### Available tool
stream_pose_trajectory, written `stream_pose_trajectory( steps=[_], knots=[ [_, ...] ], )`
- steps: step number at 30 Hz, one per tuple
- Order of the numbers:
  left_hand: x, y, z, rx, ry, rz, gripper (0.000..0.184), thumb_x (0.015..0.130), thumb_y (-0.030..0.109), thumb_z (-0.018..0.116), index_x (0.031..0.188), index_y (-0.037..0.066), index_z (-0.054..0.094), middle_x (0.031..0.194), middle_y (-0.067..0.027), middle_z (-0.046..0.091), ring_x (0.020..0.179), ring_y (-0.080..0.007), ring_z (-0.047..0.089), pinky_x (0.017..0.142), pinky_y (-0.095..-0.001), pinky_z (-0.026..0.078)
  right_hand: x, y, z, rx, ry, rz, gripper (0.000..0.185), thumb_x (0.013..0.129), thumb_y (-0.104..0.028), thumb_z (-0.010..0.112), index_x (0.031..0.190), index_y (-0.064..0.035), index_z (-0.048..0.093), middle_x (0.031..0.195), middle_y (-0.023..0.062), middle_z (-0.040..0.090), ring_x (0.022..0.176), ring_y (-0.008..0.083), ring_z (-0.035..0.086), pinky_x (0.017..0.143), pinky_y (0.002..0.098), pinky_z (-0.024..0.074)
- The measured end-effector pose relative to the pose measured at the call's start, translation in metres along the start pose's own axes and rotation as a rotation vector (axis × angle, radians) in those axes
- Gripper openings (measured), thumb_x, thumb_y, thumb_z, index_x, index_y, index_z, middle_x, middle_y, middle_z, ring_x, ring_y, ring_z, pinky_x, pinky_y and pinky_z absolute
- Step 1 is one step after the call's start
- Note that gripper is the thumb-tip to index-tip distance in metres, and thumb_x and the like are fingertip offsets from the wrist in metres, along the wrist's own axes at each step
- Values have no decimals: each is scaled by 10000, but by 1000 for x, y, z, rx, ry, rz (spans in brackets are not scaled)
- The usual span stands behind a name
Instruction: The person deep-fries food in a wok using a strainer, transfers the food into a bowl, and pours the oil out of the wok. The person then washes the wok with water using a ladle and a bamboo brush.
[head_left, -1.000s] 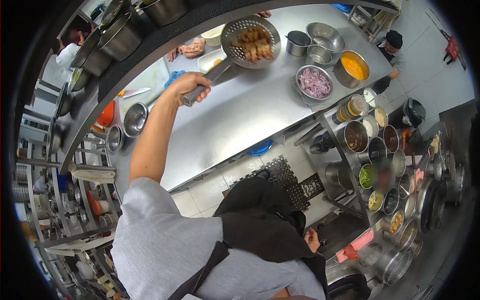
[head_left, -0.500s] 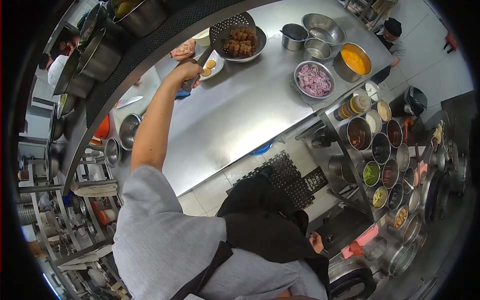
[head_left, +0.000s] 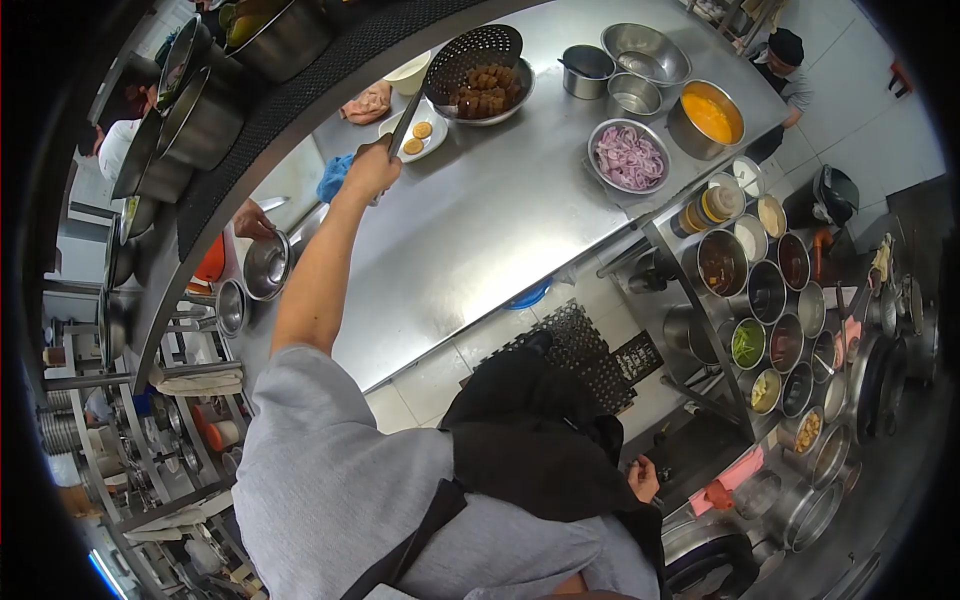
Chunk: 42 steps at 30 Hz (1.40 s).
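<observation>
Steel table (head_left: 450,240) = work surface; overhead shelf (head_left: 360,50) cuts off its far side. Perf'd strainer (head_left: 470,48) tipped over steel bowl (head_left: 522,92), prob to keep contents above it; hides bowl's far side, can't tell if they touch. L hand (head_left: 374,170) clenched on strainer handle, likely for reach; fingertips mostly hidden. R hand (head_left: 643,478) low by body, fingers half curled, can't tell if holding anything. Browned pcs (head_left: 490,90): strainer/bowl split unclear.
</observation>
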<state>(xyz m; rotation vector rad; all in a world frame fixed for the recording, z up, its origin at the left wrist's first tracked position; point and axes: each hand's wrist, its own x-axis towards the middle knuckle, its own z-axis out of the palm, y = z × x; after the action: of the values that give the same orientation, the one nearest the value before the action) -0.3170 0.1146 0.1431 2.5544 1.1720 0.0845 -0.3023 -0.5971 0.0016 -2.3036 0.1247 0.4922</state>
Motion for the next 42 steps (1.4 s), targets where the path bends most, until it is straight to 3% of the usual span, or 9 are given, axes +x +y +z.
stream_pose_trajectory(
  steps=[6,16,18,22,27,33,36,39,42],
  knots=[
    [-10,-14,33,193,292,110,483,773,88,527,1246,18,460,832,-238,610,789,-363,633,660,-446,524,-2,-15,-4,-31,7,-18,202,872,-85,563,1025,33,623,621,44,553,519,95,494,475,261,403],
    [-98,55,45,-35,503,466,625,725,36,573,1330,66,420,860,-191,598,726,-358,618,635,-442,510,-10,12,-15,20,79,-19,206,868,-91,568,1023,32,626,654,74,590,549,109,527,496,260,417],
    [-131,94,51,-248,371,633,615,727,38,576,1326,75,441,921,-216,612,766,-371,619,666,-419,510,-19,32,-18,-27,148,-195,212,849,-102,579,1024,7,633,679,125,616,587,182,575,574,317,457],
    [-199,177,80,-419,-72,752,579,732,39,606,1298,48,487,1090,-217,621,944,-316,643,799,-351,499,-55,53,-40,-28,272,-23,200,802,-137,609,976,-47,652,735,166,635,715,340,605,736,432,457],
    [-294,312,127,-503,-502,916,602,716,-22,620,1300,49,494,1000,-124,668,863,-196,650,793,-292,486,-140,107,-63,177,543,88,189,803,-112,607,968,-31,653,709,160,630,654,313,614,633,381,476],
    [-402,498,184,-354,-603,1323,607,689,84,594,1286,54,488,715,-211,610,593,-329,609,597,-392,473,-239,177,-64,352,969,361,182,841,-119,596,965,4,647,727,161,647,642,234,642,612,328,491],
    [-459,593,232,-377,-455,1608,599,684,128,594,1271,65,495,823,-250,633,805,-422,622,746,-464,490,-305,171,-57,403,1298,595,178,873,-128,566,954,17,629,660,134,600,579,171,582,539,316,453],
    [-523,685,273,-114,-451,1664,613,701,134,585,1298,75,460,933,-261,634,911,-406,617,812,-479,497,-357,194,0,144,1320,977,167,869,-156,581,886,4,628,581,134,520,524,224,514,533,359,423],
    [-580,750,305,57,-412,1721,435,773,144,554,1197,66,502,945,-251,639,930,-403,624,809,-471,509,-364,210,69,228,1064,1187,363,809,-277,665,1029,4,601,761,164,632,711,320,619,669,407,482]
  ],
)
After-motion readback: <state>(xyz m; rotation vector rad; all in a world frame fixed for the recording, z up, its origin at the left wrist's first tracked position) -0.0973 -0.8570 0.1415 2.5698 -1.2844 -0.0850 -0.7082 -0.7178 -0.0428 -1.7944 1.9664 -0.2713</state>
